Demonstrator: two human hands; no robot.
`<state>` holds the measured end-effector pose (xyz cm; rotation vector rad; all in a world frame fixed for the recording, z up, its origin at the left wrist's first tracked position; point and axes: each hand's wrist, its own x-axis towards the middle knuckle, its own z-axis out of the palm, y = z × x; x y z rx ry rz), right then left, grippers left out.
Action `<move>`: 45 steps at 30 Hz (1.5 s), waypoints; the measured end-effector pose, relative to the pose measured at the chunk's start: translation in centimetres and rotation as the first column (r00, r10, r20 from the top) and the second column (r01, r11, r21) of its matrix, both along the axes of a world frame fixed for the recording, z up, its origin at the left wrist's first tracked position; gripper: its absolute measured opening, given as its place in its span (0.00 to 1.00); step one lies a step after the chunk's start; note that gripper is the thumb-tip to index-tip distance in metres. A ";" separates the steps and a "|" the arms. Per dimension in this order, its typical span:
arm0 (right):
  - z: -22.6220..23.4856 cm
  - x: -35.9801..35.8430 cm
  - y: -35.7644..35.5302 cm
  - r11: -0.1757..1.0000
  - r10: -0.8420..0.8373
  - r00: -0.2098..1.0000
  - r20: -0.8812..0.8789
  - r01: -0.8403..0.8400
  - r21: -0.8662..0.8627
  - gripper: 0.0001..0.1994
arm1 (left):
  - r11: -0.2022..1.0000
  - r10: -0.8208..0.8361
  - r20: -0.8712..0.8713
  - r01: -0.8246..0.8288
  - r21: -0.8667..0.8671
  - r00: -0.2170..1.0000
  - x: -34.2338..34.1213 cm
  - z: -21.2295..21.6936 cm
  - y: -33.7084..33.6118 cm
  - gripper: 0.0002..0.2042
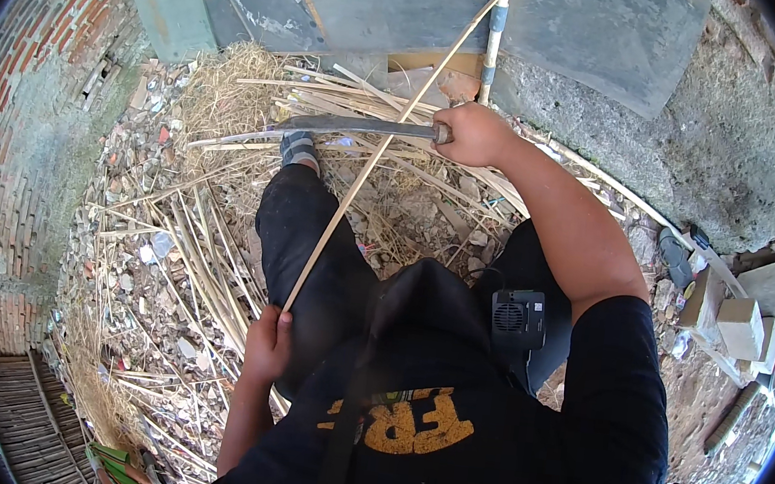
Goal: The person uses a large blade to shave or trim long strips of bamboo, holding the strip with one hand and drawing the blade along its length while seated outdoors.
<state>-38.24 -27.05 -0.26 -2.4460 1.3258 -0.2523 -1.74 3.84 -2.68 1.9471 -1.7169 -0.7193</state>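
Note:
A long pale bamboo strip [359,178] slants from beside my left thigh up toward a blue-and-white pole [496,36] at the far side. Its near end is in my left hand [268,343], with the fingers closed round it. My right hand [476,135] grips the short handle of a machete [352,125], whose dark blade points left. The blade crosses the strip near its upper half; I cannot tell whether the two touch. Just past the blade's tip side is my foot in a checked sock or shoe [298,149].
Loose bamboo strips [205,270] lie over rubble at the left and under the blade. Dry straw [228,93] is heaped at the far left. A brick wall [19,156] rises on the left, grey panels [598,37] at the back. Pale blocks [739,328] and a sandal [676,258] lie right.

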 end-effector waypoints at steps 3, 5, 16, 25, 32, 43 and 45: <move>1.2 0.1 0.7 1.000 0.008 0.998 -0.063 -0.009 -0.015 0.13 | 1.000 0.001 0.009 -0.001 0.001 1.000 0.2 0.0 0.3 0.16; 2.1 0.5 1.2 1.000 0.012 0.994 -0.111 -0.014 -0.015 0.13 | 0.999 0.019 -0.008 -0.019 0.036 1.000 0.2 0.4 0.3 0.17; 2.4 -0.1 1.1 1.000 0.009 0.989 -0.151 -0.008 0.008 0.14 | 1.000 0.012 0.014 -0.012 0.013 1.000 -0.3 1.1 -0.3 0.17; 3.4 0.2 1.7 1.000 0.001 0.987 -0.158 -0.001 0.001 0.14 | 0.999 0.039 0.042 -0.040 0.012 0.998 -0.7 1.4 0.5 0.16; 4.0 1.3 2.7 0.998 0.058 0.992 -0.113 -0.060 -0.012 0.13 | 0.995 0.077 0.059 -0.073 -0.064 0.995 -1.2 0.4 0.0 0.15; 0.9 1.4 0.9 0.991 0.111 0.992 0.059 -0.115 0.063 0.13 | 0.991 0.084 0.078 -0.075 -0.109 0.993 -1.0 -1.2 -0.5 0.15; 1.1 1.8 1.4 0.995 0.103 0.994 0.040 -0.104 0.009 0.12 | 0.991 0.086 0.085 -0.077 -0.108 0.993 -1.0 -1.2 -0.5 0.15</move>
